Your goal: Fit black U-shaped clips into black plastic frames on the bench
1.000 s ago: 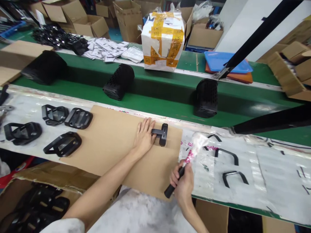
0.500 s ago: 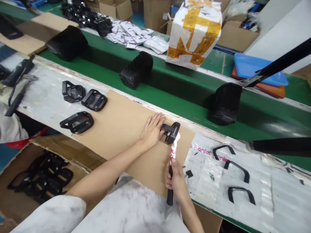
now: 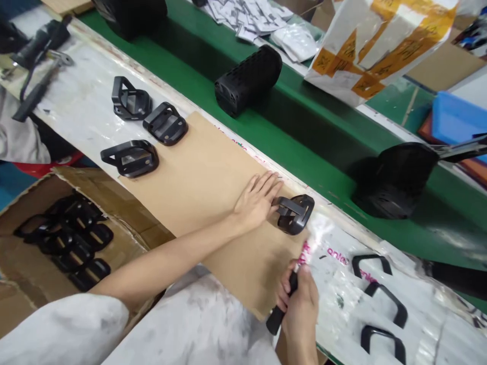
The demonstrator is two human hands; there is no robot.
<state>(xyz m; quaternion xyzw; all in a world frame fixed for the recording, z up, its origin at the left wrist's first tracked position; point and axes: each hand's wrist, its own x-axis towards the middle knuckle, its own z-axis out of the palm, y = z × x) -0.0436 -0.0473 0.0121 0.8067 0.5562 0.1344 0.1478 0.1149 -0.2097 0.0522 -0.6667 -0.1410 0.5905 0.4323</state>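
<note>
My left hand (image 3: 256,200) lies flat on a sheet of brown cardboard (image 3: 205,182), fingers stretched out and pressing the near end of a black plastic part (image 3: 294,214). My right hand (image 3: 299,299) is closed round the black handle of a hammer-like tool (image 3: 283,304). The tool's head (image 3: 314,233) is wrapped in clear plastic and sits just right of the black part. Whether it touches the part I cannot tell.
Three black frame parts (image 3: 131,158) lie left on the bench. Black U-shaped clips (image 3: 384,299) lie on the right. A green conveyor (image 3: 315,126) behind carries black perforated cylinders (image 3: 247,81). A carton of black parts (image 3: 72,243) stands lower left. Another person's sleeve (image 3: 19,142) shows far left.
The wrapped tool head has lifted back off the black part and moved slightly right. The view has swung left and down. My left hand has stayed on the part.
</note>
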